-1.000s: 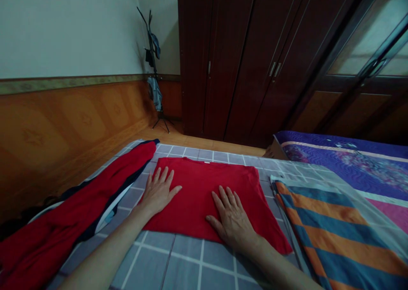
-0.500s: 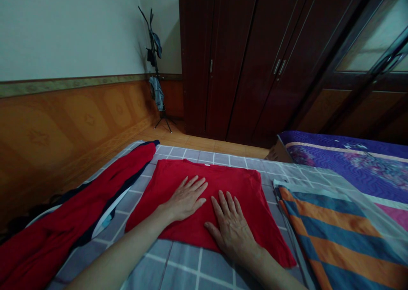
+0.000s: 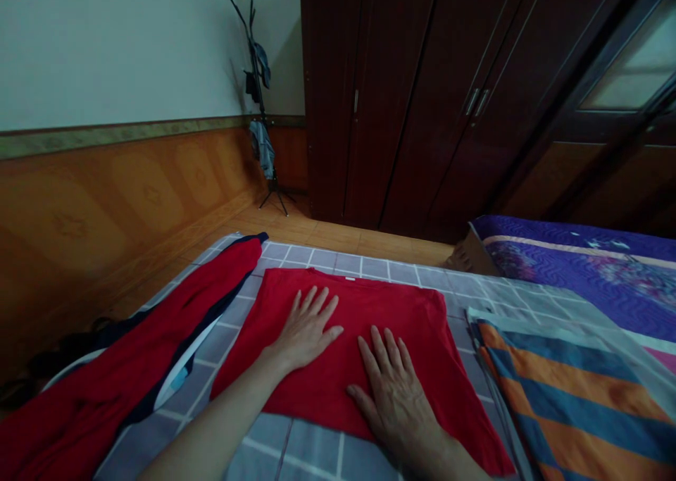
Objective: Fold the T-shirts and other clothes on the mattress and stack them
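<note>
A red shirt (image 3: 348,368) lies spread out on a grey checked bedsheet (image 3: 311,442), with a small white label at its far edge. My left hand (image 3: 306,329) rests flat on the upper left part of the shirt, fingers spread. Lower and to the right, my right hand (image 3: 393,389) also lies flat on the fabric, its fingers apart. Neither hand grips anything.
Red and navy clothes (image 3: 158,333) lie along the left side of the bed. At the right is a folded orange-and-blue striped cloth (image 3: 586,389). Beyond stand a coat rack (image 3: 258,101), a dark wardrobe (image 3: 401,101) and a purple-covered bed (image 3: 570,248).
My left hand has slid slightly up the shirt and my right hand slightly down. The view has shifted a little. Both hands stay flat on the fabric.
</note>
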`<state>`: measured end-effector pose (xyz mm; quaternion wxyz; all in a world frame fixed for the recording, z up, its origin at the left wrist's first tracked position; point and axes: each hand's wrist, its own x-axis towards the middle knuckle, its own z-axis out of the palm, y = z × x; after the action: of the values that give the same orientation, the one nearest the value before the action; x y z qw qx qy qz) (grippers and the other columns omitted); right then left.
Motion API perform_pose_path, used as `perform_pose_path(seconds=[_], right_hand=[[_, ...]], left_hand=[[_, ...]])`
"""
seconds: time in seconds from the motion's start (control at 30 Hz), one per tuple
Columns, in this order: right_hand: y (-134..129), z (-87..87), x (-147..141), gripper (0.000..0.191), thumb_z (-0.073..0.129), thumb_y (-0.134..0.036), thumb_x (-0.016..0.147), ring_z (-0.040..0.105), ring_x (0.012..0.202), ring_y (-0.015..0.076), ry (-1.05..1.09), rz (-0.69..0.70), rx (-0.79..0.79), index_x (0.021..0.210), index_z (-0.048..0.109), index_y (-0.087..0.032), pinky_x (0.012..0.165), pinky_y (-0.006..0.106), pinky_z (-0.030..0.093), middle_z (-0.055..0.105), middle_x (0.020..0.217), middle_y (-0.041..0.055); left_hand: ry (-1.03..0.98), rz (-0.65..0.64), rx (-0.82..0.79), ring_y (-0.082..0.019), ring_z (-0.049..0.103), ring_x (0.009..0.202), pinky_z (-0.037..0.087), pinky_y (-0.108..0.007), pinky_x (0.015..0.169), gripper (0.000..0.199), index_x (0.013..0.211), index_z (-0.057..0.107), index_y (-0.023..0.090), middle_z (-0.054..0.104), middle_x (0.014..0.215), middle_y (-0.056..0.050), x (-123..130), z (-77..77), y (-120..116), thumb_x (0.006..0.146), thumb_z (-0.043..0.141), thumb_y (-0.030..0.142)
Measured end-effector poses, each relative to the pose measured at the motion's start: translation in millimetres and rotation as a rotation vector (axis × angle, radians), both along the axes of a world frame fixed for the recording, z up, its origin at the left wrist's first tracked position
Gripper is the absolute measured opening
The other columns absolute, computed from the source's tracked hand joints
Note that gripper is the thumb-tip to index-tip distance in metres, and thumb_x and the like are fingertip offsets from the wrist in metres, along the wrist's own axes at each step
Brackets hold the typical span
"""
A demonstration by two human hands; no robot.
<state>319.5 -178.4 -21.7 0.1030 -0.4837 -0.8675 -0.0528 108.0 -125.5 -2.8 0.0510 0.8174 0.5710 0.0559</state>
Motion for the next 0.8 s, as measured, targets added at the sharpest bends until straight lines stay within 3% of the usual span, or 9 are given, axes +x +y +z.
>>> perform_pose_path(seconds=[0.07, 0.2, 0.23, 0.37, 0.53, 0.8], right_hand=[[1, -4.2, 1, 0.067, 0.036, -0.061, 0.089, 0.029, 0.133, 0.0377, 0.004, 0.013, 0.070, 0.138, 0.044, -0.016, 0.103, 0.054, 0.035, 0.036, 0.144, 0.0178], [0, -7.1, 3, 0.066, 0.041, -0.059, 0.088, 0.032, 0.132, 0.0375, 0.014, 0.038, 0.169, 0.136, 0.046, -0.015, 0.102, 0.052, 0.037, 0.039, 0.143, 0.0185], [-1, -6.8, 3, 0.066, 0.041, -0.059, 0.088, 0.032, 0.132, 0.0374, 0.016, 0.039, 0.176, 0.136, 0.046, -0.015, 0.102, 0.052, 0.036, 0.039, 0.143, 0.0186], [-2, -4.8, 3, 0.065, 0.042, -0.059, 0.088, 0.028, 0.134, 0.0361, 0.026, 0.031, 0.144, 0.137, 0.045, -0.016, 0.103, 0.051, 0.034, 0.036, 0.144, 0.0177], [-1, -4.9, 2, 0.065, 0.040, -0.059, 0.088, 0.025, 0.136, 0.0364, 0.035, 0.016, 0.057, 0.138, 0.044, -0.016, 0.105, 0.053, 0.031, 0.034, 0.146, 0.0174], [0, -2.0, 1, 0.067, 0.039, -0.060, 0.088, 0.022, 0.136, 0.0372, 0.031, -0.001, -0.055, 0.139, 0.042, -0.016, 0.107, 0.055, 0.025, 0.029, 0.148, 0.0172]], left_hand=[[0.014, 0.092, 0.017, -0.032, 0.010, 0.141, 0.013, -0.057, 0.111, 0.062, 0.145, 0.028, 0.018, 0.019, 0.153, -0.013, -2, -0.9, 2, 0.093, 0.034, 0.052], [-0.006, -0.136, 0.012, -0.025, 0.011, 0.142, 0.015, -0.052, 0.113, 0.060, 0.146, 0.022, 0.027, 0.017, 0.154, -0.003, -6, -2.0, 5, 0.093, 0.033, 0.053], [0.003, -0.100, 0.013, -0.026, 0.012, 0.142, 0.015, -0.052, 0.113, 0.061, 0.146, 0.023, 0.026, 0.019, 0.154, -0.004, -9, -2.0, 7, 0.093, 0.032, 0.055], [0.077, 0.243, 0.109, -0.032, 0.017, 0.140, 0.011, -0.056, 0.112, 0.064, 0.142, 0.035, 0.014, 0.028, 0.150, -0.013, -29, -3.3, 21, 0.093, 0.031, 0.055], [0.077, 0.240, 0.118, -0.032, 0.016, 0.140, 0.013, -0.056, 0.112, 0.067, 0.143, 0.033, 0.018, 0.027, 0.151, -0.011, -43, -9.7, 28, 0.091, 0.028, 0.060], [0.086, 0.464, 0.068, -0.037, 0.019, 0.138, 0.021, -0.056, 0.108, 0.075, 0.144, 0.029, 0.013, 0.024, 0.151, -0.018, -47, -14.2, 36, 0.089, 0.023, 0.064]])
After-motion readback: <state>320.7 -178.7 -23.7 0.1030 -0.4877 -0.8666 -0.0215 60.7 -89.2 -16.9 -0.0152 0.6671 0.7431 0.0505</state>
